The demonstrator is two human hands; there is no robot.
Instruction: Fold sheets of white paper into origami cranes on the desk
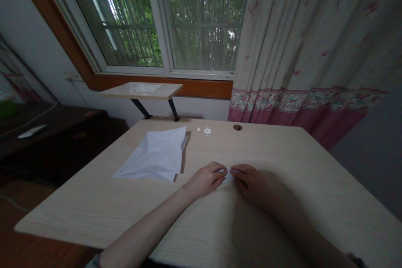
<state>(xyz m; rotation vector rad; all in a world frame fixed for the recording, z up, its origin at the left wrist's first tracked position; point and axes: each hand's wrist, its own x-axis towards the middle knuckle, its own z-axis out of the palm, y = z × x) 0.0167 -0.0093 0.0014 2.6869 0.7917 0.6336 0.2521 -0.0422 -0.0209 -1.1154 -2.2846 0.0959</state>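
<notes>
A small piece of folded white paper (pixel 228 176) lies on the tabletop between my two hands, mostly covered by fingers. My left hand (pixel 210 179) pinches its left side, thumb toward me and fingers curled over the top. On the right side, my right hand (pixel 248 181) has its fingers closed on the same paper. The fingertips of both hands nearly meet over it. To the left of my hands rests a loose stack of creased white paper sheets (pixel 157 153), its edges lifting a little off the table.
The pale wooden table (pixel 103 205) has a round cable hole (pixel 238 127) at its back edge. A raised shelf (pixel 169 90) on black legs holds a white sheet (pixel 146 88). Behind are a window and a floral curtain (pixel 298 50). A dark desk (pixel 63 130) stands left.
</notes>
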